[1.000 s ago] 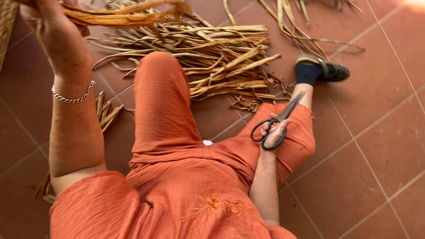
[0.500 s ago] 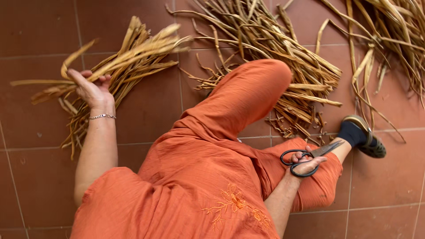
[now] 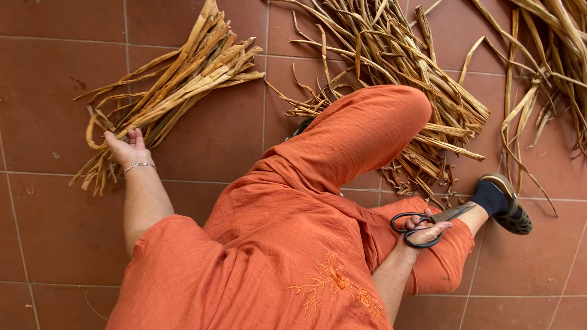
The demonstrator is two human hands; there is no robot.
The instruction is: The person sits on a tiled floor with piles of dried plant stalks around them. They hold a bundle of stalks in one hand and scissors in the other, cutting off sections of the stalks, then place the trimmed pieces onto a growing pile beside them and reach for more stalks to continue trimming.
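Observation:
I sit on a red tiled floor in orange clothes. My left hand [image 3: 124, 148], with a silver bracelet on the wrist, rests on the near end of a bundle of dried tan leaf strips [image 3: 177, 85] lying at my left. My right hand [image 3: 426, 231] rests on my right thigh and holds black-handled scissors [image 3: 428, 220], blades pointing toward my foot. A large loose pile of dried leaf strips [image 3: 391, 67] lies beyond my raised left knee [image 3: 391, 110].
More dried strips [image 3: 550, 67] spread at the upper right. My right foot in a dark sock and sandal [image 3: 507, 201] stretches out to the right. Red floor tiles [image 3: 55, 232] surround me.
My left hand has brought the bundle down and laid it on the floor at my left. The view has swung left. The right hand with the scissors has stayed on my thigh.

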